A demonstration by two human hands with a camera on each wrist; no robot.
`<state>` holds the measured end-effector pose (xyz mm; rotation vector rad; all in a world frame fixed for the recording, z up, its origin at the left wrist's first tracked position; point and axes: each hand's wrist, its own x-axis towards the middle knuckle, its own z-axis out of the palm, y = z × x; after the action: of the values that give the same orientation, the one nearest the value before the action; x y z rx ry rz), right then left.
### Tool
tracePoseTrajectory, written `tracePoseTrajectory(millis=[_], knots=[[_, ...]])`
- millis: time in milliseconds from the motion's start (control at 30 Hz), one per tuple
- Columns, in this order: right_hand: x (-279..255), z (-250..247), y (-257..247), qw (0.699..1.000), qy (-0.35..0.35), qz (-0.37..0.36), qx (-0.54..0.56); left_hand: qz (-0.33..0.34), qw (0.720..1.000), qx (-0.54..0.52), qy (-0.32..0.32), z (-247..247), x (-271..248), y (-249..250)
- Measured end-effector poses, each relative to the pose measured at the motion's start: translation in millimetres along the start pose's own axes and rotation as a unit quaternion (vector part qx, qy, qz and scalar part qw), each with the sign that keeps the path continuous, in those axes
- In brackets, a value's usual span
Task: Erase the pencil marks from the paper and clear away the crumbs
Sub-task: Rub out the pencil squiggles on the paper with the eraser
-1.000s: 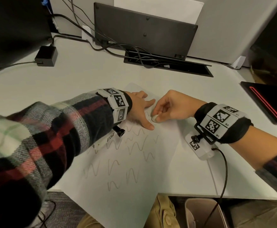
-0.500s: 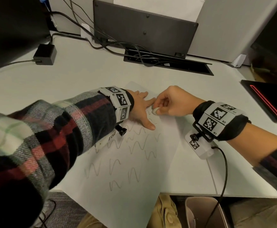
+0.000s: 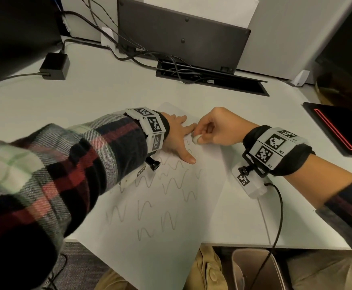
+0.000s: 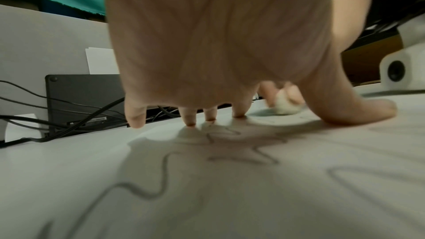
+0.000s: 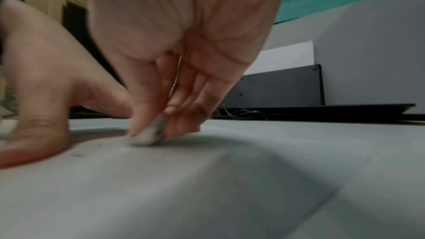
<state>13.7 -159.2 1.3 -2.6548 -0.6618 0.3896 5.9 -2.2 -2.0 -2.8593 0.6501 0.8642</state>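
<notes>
**Rubbing at top of sheet**

Head: our left hand [image 3: 176,136] lies flat w/ fingers spread, pinning paper [image 3: 164,227]; right hand [image 3: 216,128] pinches eraser [image 3: 196,139] on paper by left forefinger.
L wrist: fingertips [image 4: 190,117] press paper, pencil marks [image 4: 165,170] near.
R wrist: eraser [image 5: 149,134] touches sheet; view blurred.

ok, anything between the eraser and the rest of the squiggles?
Partly. The left hand presses flat on the paper, its thumb between the eraser in the right hand and the pencil marks toward the near edge. Nothing else visible lies on the marks.
</notes>
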Motion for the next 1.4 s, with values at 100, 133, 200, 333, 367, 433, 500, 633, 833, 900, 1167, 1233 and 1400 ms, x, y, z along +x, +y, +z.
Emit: tracePoseTrajectory(millis=[100,133,200,333,367,433,500,633,833,900,1167,1233,1400], knots=[[-5.3,2.7,-0.6,0.999,-0.035,-0.012,0.029,-0.001,1.000,0.002,-0.002,0.0,0.2,-0.4],[-3.0,1.6,1.0,1.000,-0.018,-0.008,0.015,-0.001,1.000,0.003,-0.002,0.2,0.0,-0.1],[2.3,-1.5,3.1,1.000,0.020,0.004,-0.023,-0.001,1.000,0.004,0.000,0.0,0.0,-0.1],[-3.6,0.5,2.5,1.000,-0.023,-0.001,0.008,-0.006,1.000,0.000,-0.006,-0.5,0.2,-0.5],[-5.2,1.3,2.4,0.999,-0.028,-0.004,0.015,-0.007,1.000,0.002,-0.006,-0.8,-0.2,-0.7],[-3.1,0.3,5.5,1.000,0.005,0.002,-0.003,-0.007,1.000,0.005,-0.002,-0.6,-1.8,0.4],[0.1,-2.5,7.2,0.999,0.039,0.006,-0.027,-0.007,1.000,0.004,0.001,-1.2,-2.8,1.5],[-8.9,-0.6,5.1,0.999,-0.034,-0.004,0.022,-0.009,1.000,0.004,0.004,-1.3,-2.6,1.3],[-0.2,-13.4,10.4,0.990,0.119,0.028,0.072,0.008,1.000,-0.016,0.011,-4.4,0.0,-12.2],[4.6,-16.8,10.0,0.988,0.125,0.043,0.082,0.003,0.999,-0.030,0.021,-2.6,1.1,-19.3],[16.2,-5.2,-6.0,0.999,0.038,0.008,0.017,0.007,0.998,-0.057,0.021,1.5,2.9,-28.9],[21.1,-1.7,-8.6,0.999,0.035,0.005,-0.003,0.008,0.998,-0.054,0.016,1.9,2.9,-28.2],[17.7,-0.3,-11.8,0.999,-0.024,-0.010,0.028,-0.006,0.999,-0.032,0.015,3.2,2.0,-22.6]])
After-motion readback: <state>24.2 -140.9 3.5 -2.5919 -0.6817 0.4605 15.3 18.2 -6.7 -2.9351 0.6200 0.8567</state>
